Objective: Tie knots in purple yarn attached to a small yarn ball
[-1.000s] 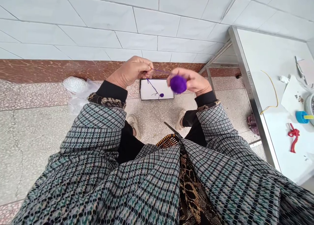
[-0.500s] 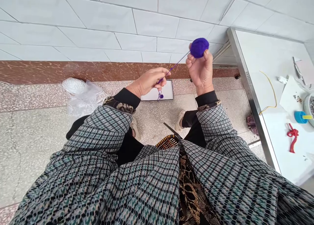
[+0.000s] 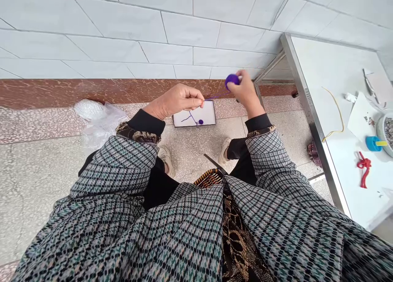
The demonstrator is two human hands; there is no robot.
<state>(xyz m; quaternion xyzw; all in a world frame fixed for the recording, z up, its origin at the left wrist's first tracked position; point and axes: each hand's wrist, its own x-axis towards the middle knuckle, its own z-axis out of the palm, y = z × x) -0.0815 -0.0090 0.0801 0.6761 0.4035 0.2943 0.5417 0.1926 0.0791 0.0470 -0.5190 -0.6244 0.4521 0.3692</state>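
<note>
My right hand (image 3: 245, 92) is closed around a purple ball of yarn (image 3: 232, 82), a little blurred by motion. From the ball a thin purple yarn strand (image 3: 214, 96) runs left to my left hand (image 3: 181, 99), which pinches it between thumb and fingers. Below my left hand, a loose purple length hangs or trails over a white tray (image 3: 208, 114) with a dark rim on the floor. On the tray shows a small purple ball (image 3: 200, 121).
A clear plastic bag (image 3: 101, 124) lies on the floor at left. To the right stands a white table (image 3: 325, 64) with a metal edge, bearing a red knotted cord (image 3: 364, 169), a yellow cord (image 3: 338, 112) and a blue cap (image 3: 373, 143). A basket (image 3: 210, 178) sits between my legs.
My right hand has come down and left with the yarn ball, turning over, so the strand between my hands is shorter. My left hand has shifted slightly left.
</note>
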